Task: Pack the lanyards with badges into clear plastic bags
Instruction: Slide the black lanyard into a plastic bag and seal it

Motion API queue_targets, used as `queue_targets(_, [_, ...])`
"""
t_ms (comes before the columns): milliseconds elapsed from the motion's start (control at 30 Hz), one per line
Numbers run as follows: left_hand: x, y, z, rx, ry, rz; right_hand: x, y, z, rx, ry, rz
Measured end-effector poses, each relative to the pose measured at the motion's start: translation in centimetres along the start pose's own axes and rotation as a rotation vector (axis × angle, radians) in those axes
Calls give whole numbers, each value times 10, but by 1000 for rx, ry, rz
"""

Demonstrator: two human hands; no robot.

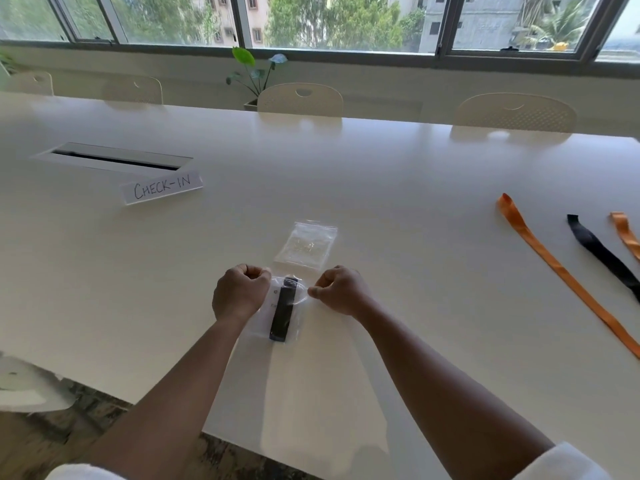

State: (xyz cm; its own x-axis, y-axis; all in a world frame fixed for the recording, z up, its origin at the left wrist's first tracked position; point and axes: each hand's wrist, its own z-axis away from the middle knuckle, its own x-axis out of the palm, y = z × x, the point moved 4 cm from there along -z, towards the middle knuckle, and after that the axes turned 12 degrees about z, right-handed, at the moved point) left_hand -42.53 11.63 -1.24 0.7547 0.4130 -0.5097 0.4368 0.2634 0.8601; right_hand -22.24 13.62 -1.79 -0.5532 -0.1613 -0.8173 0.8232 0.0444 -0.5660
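A clear plastic bag [263, 322] lies on the white table [398, 209] in front of me, with a folded black lanyard [284, 310] and a white badge inside it. My left hand [239, 292] pinches the bag's top left corner. My right hand [341, 291] pinches its top right corner. Just beyond them lies another clear zip bag [306, 245], flat on the table. At the right, two orange lanyards [561, 271] [627, 233] and a black lanyard [604, 254] lie stretched out.
A "CHECK-IN" sign [161, 188] stands at the left, in front of a cable slot [114, 157]. Cream chairs [299, 98] line the far edge, with a plant [254, 72] under the windows. Another chair [31, 386] sits at the near left.
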Motion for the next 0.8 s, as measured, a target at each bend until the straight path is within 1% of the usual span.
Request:
queue_targets(133, [0, 14, -1, 180, 65, -55, -7, 2, 5, 29, 39, -78])
queue_targets(267, [17, 43, 7, 357, 51, -75, -16, 11, 9, 97, 74, -124])
queue_targets(367, [40, 63, 14, 458, -25, -60, -26, 23, 15, 151, 115, -131])
queue_targets(467, [64, 80, 26, 522, -114, -40, -40, 39, 25, 206, 175, -120])
queue_targets(633, [106, 100, 53, 593, -285, -12, -67, 70, 48, 318, 322, -121])
queue_targets(800, [147, 115, 87, 636, -456, -9, -94, 109, 77, 446, 453, -60])
